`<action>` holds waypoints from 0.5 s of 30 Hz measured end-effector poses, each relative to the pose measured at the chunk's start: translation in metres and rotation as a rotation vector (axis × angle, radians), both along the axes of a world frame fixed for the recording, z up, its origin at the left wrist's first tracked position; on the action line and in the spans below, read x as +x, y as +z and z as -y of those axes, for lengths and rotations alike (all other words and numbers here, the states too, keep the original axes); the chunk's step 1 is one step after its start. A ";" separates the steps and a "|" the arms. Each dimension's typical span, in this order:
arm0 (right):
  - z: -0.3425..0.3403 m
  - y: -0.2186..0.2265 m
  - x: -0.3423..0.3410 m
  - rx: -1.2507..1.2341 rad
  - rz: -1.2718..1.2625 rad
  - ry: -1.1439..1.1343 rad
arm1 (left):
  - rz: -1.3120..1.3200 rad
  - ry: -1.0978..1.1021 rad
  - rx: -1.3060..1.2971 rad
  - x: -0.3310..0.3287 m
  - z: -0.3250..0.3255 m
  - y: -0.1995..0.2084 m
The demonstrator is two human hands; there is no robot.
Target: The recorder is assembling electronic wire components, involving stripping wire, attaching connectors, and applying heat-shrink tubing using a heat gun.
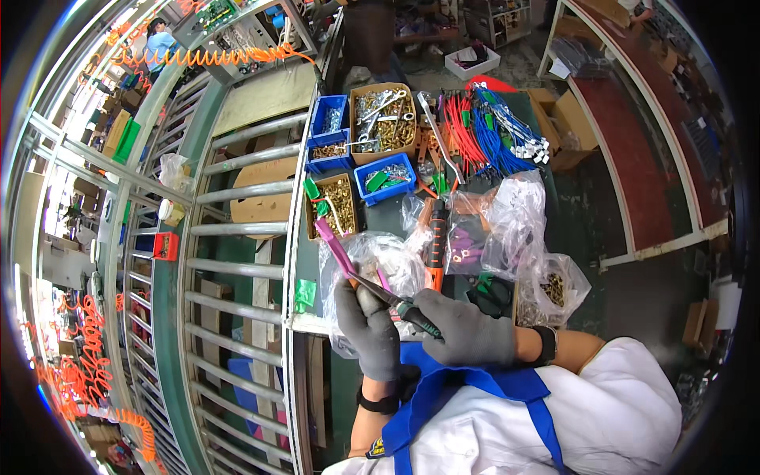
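My left hand (366, 328), in a grey glove, is closed around the lower end of a long pink strip-shaped part (334, 244), which slants up and away to the left. In my right hand (467, 328), also grey-gloved, is a pair of long-nosed pliers (378, 291) with dark handles. Its jaws point left and meet the strip at my left fingers; whether they bite on it is too small to tell. Beneath both hands lies a crumpled clear plastic bag (396, 257). A tool with an orange and black handle (436, 241) lies just beyond my right hand.
Blue bins (383, 176) and cardboard boxes of brass-coloured hardware (334, 207) stand at the bench's far left. Bundles of red cables (465, 131) and blue cables (503, 134) lie at the back right. Clear bags (516, 210) sit nearer. A roller conveyor (237, 229) runs along the left.
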State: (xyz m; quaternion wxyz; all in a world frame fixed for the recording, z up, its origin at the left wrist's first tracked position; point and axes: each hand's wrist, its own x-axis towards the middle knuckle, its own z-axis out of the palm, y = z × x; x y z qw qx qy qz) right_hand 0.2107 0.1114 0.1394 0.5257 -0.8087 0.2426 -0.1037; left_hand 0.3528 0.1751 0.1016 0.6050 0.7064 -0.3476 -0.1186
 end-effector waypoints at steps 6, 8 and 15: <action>-0.001 -0.005 -0.008 0.089 0.043 0.022 | -0.339 0.076 -0.167 0.003 0.008 0.036; -0.004 -0.005 -0.006 0.092 0.119 -0.002 | -0.254 0.109 -0.138 -0.005 0.009 0.034; -0.020 -0.011 0.004 0.184 0.287 -0.012 | 0.010 0.224 -0.127 -0.004 0.011 0.003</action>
